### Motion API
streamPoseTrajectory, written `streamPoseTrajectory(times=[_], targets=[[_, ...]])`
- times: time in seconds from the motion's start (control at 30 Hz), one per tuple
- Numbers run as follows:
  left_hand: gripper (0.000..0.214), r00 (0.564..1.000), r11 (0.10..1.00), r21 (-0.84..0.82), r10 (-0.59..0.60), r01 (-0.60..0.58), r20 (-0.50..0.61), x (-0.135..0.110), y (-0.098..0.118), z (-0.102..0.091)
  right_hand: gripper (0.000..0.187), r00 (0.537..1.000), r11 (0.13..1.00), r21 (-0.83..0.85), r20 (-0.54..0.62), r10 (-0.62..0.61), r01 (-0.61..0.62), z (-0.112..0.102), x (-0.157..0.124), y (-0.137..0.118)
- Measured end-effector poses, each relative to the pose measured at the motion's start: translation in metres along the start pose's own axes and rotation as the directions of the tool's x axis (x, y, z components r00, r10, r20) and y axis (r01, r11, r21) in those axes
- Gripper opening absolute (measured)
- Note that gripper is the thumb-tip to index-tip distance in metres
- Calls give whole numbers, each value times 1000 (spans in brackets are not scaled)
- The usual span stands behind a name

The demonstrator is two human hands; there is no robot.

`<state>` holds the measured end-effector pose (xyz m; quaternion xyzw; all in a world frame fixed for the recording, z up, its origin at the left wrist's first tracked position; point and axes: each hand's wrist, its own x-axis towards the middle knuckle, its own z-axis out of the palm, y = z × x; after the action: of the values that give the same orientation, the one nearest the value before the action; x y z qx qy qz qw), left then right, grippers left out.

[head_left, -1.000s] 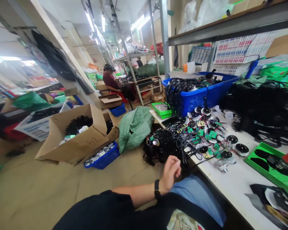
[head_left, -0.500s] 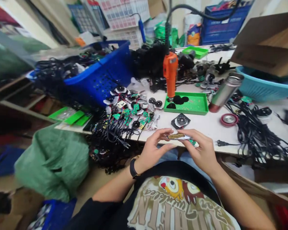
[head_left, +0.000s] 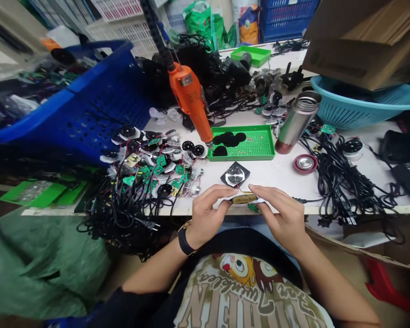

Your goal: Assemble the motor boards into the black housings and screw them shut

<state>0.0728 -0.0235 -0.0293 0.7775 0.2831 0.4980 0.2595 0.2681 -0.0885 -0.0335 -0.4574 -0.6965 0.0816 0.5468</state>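
Observation:
Between my two hands, just over the table's front edge, is a small flat tan-brown piece with pale sides. My left hand pinches its left end between thumb and fingers. At the other end, my right hand holds it the same way. Below the piece, by my right thumb, a bit of green circuit board shows, partly hidden. Directly beyond my fingers, a round silver-and-black motor-like part sits in a dark square block, with a thin red wire leading toward my hands.
An orange electric screwdriver hangs over a green tray of black discs and tiny screws. Left lie heaped wired parts and a blue basket. A steel flask, its cap and black cables are right.
The view has shifted closer to the table, and surroundings sit farther left. The tan-brown piece is tilted, showing more of its face; both hands keep hold of it.

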Motion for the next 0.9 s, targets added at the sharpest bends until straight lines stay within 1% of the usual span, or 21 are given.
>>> streamPoseTrajectory(times=[0.13,0.23,0.33,0.5,0.57,0.73,0.9], targets=[[34,1000,999,-37,21,-21,5,5,-8,8,42,1000,999,-41,-2,-16,16,-3,6,5],[38,997,996,-57,75,-74,7,10,-13,12,41,1000,998,-62,-2,-14,14,-5,9,9],[45,991,990,-38,133,-132,4,17,-15,15,42,1000,999,-48,-10,-28,27,-5,11,13],[49,979,979,10,205,-206,14,27,-19,17,59,993,994,-50,-57,-100,97,-1,13,23],[48,977,977,19,212,-212,15,30,-22,17,61,992,992,-69,-58,-113,109,-1,14,26],[47,980,980,35,197,-198,29,33,-27,19,55,989,986,-108,-66,-132,124,-1,15,32],[45,976,975,53,214,-216,45,36,-28,23,57,988,984,-123,-72,-139,129,-2,12,37]])
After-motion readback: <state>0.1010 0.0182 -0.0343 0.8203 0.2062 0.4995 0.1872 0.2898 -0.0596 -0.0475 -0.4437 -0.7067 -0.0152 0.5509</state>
